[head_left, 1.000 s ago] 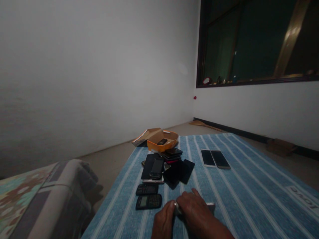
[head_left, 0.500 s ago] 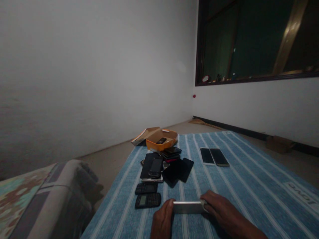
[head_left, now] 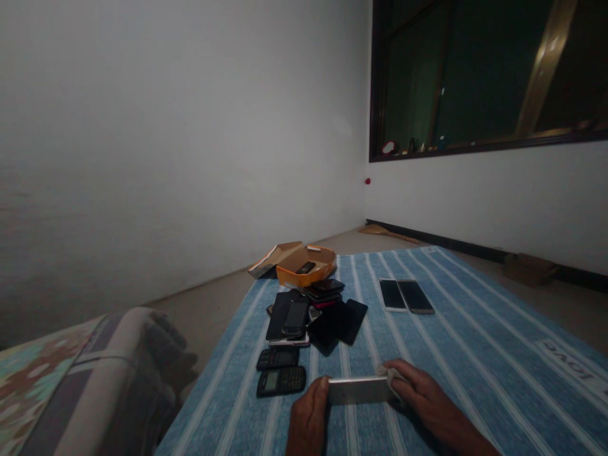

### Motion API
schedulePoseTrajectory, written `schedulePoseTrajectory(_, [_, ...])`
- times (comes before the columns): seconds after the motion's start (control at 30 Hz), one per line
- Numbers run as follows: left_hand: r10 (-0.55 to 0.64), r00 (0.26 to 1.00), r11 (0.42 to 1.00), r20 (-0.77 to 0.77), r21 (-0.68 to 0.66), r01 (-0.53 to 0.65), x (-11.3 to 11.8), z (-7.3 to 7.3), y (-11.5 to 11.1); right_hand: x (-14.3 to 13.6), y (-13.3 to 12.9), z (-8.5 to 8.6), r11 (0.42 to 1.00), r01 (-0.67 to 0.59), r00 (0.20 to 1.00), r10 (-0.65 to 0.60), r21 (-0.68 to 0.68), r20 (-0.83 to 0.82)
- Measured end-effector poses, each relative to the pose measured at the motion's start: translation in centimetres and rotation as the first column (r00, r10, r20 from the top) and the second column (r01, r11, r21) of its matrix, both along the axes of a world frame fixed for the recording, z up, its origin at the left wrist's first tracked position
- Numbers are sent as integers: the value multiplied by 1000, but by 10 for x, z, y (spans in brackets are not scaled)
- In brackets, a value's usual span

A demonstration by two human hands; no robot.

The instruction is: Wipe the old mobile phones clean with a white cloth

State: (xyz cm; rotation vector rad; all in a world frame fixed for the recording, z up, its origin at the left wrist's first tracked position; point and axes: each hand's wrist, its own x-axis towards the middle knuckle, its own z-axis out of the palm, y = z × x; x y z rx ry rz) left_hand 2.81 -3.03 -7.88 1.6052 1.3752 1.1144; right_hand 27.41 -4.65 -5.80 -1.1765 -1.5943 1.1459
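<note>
My left hand (head_left: 308,417) grips the left end of a silvery smartphone (head_left: 358,391), which is tilted so that one long edge faces up. At the phone's right end, my right hand (head_left: 425,396) is closed on a pale, crumpled cloth (head_left: 397,382) pressed against that end. Just beyond my left hand lie two black keypad phones: a nearer one (head_left: 281,381) with a greenish screen and a farther one (head_left: 277,358). Behind them, a dark phone (head_left: 296,316) rests on top of a pile, beside black smartphones (head_left: 350,322) that overlap.
An orange open box (head_left: 304,278) holds a small phone (head_left: 305,268) at the back. Two smartphones, one white (head_left: 392,295) and one gold-edged (head_left: 416,296), lie side by side on the striped blue cloth (head_left: 456,354). At left is a bed corner with a blanket (head_left: 118,361).
The cloth in my right hand has shifted slightly and shows more at the phone's right end. The smartphone has tilted a little. The whole view has shifted slightly.
</note>
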Motion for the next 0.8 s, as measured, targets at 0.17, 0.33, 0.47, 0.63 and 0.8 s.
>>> schedulePoseTrajectory(0.17, [10, 1000, 1000, 4, 10, -10, 2, 3, 0, 2, -1, -9, 1000, 19, 999, -20, -23, -31])
schedulePoseTrajectory(0.33, [1, 1000, 1000, -4, 17, -1, 3, 1, 0, 4, 0, -17, 998, 50, 997, -51, -31, -55])
schedulePoseTrajectory(0.47, [11, 1000, 999, -15, 37, -10, 1, -1, 1, 4, -1, -15, 999, 36, 999, -37, -22, -30])
schedulePoseTrajectory(0.63, [28, 999, 999, -25, 30, -27, 3, 3, 0, 4, -1, -16, 1000, 30, 1000, -30, -10, 8])
schedulePoseTrajectory(0.8, [46, 999, 999, -16, 15, -46, 6, 8, -2, 10, 1, -23, 1000, 30, 999, -30, 7, 12])
